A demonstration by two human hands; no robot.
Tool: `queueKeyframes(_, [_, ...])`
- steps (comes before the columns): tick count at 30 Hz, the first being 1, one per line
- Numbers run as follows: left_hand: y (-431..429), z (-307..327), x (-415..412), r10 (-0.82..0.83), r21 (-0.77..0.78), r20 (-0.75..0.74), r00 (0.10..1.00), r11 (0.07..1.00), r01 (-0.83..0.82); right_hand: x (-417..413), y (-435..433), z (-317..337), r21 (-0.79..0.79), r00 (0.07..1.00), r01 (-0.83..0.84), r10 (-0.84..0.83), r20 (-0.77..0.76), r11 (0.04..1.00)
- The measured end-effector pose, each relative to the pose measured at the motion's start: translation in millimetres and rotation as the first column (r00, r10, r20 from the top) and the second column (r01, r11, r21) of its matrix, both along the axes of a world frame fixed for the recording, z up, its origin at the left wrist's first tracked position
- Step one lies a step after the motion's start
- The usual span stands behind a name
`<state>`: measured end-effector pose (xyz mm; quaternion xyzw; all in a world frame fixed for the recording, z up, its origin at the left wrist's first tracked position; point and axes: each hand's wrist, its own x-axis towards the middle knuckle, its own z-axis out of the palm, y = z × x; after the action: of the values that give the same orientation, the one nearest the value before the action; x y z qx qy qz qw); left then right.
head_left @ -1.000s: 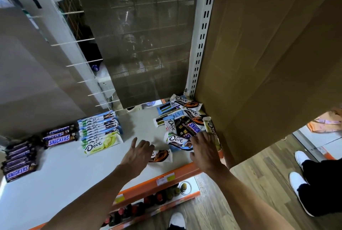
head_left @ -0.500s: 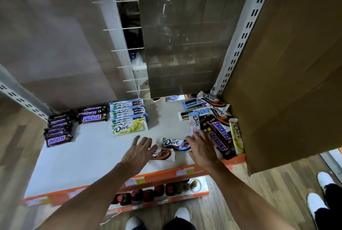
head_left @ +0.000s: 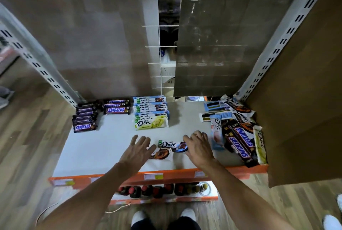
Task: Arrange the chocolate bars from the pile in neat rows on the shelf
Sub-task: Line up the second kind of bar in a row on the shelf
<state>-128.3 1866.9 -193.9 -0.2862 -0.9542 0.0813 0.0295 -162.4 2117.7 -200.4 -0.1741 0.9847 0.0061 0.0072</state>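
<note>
On the white shelf [head_left: 103,148] lies a pile of Dove and Snickers bars [head_left: 238,133] at the right end. Two Snickers stacks [head_left: 85,118] [head_left: 116,106] and a row of Dove bars [head_left: 150,113] stand sorted at the back left. Two loose Dove bars lie near the front: a blue one [head_left: 171,145] and a brown one [head_left: 162,153]. My left hand [head_left: 137,152] has its fingers spread and covers the brown bar's left end. My right hand [head_left: 199,146] rests with relaxed fingers on the blue bar's right end.
Cardboard panels [head_left: 305,91] close off the right side and back of the bay. An orange price rail [head_left: 153,176] runs along the shelf front. Bottles [head_left: 157,191] stand on the lower shelf. My shoes [head_left: 138,217] are on the wood floor; another person's shoe [head_left: 332,222] is at right.
The view swung left and pulled back, showing the whole shelf. My right hand moved off the pile to the blue Dove bar, which now lies beside the brown one.
</note>
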Motion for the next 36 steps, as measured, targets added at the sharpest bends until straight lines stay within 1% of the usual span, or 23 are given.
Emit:
queueKeyframes(4, [-11, 1, -2, -0.003, 0.008, -0.022, 1.000, 1.000, 0.004, -6, -14, -2, 0.003, 1.000, -0.020, 0.019, 0.023, 1.000])
queueKeyframes(8, [-20, -2, -5, -0.001, 0.050, -0.049, 0.999, 0.999, 0.004, -16, -29, -2, 0.006, 1.000, -0.015, 0.015, -0.004, 1.000])
queueKeyframes(12, [-28, -1, -10, 0.019, 0.026, -0.060, 0.998, 1.000, -0.018, -28, -44, -1, 0.007, 1.000, -0.026, 0.026, -0.010, 1.000])
queueKeyframes(16, [-34, -3, -17, 0.030, 0.029, -0.048, 0.998, 0.999, -0.029, -42, -61, 1, -0.023, 0.999, -0.041, 0.040, -0.033, 0.999])
queueKeyframes(19, [-34, -5, -24, 0.057, 0.013, -0.028, 0.998, 0.998, -0.057, -50, -71, 3, -0.066, 0.995, -0.096, 0.093, -0.048, 0.993])
queueKeyframes(22, [-33, -5, -30, 0.063, 0.025, -0.039, 0.997, 0.998, -0.062, -56, -77, 4, -0.103, 0.993, -0.107, 0.101, -0.060, 0.989])
queueKeyframes(31, [-33, -8, -52, 0.090, 0.030, -0.092, 0.992, 0.996, -0.088, -74, -80, 6, -0.079, 0.987, -0.118, 0.108, -0.119, 0.990])
queueKeyframes(36, [-31, -9, -57, 0.118, 0.033, -0.083, 0.990, 0.993, -0.115, -84, -83, 6, -0.057, 0.985, -0.114, 0.105, -0.139, 0.992])
